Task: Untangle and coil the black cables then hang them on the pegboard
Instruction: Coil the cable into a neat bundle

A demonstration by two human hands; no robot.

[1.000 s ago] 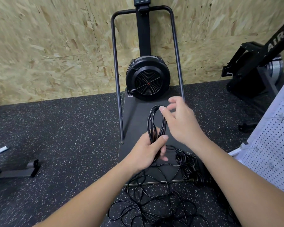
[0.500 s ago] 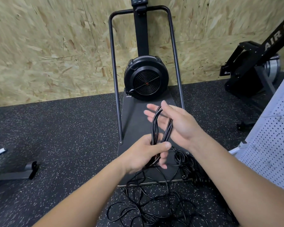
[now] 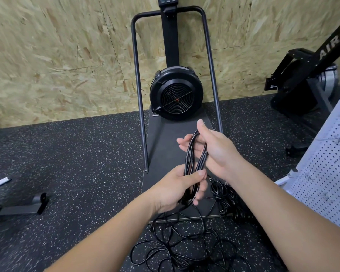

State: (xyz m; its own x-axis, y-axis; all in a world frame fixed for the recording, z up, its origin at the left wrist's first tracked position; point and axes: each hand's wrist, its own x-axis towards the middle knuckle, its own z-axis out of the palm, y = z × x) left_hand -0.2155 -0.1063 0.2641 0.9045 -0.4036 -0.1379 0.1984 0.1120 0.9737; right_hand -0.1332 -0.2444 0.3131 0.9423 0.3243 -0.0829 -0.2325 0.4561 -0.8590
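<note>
Loose black cables (image 3: 185, 250) tangled on floor (image 3: 77, 173) at 6 o'clock. Your left hand (image 3: 177, 190) grips bottom of coiled bundle (image 3: 194, 160). Your right hand (image 3: 214, 152), fingers spread, supports loop top. Pegboard (image 3: 326, 173) at 3 o'clock. Fan machine (image 3: 176, 93) at 12 o'clock.

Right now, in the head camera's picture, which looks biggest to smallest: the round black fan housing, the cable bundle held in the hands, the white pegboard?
1. White pegboard, though it is cut off at the frame edge and nearer the camera, so unsure.
2. Round black fan housing.
3. Cable bundle, gripped by the left hand, looped over the right hand.
</note>
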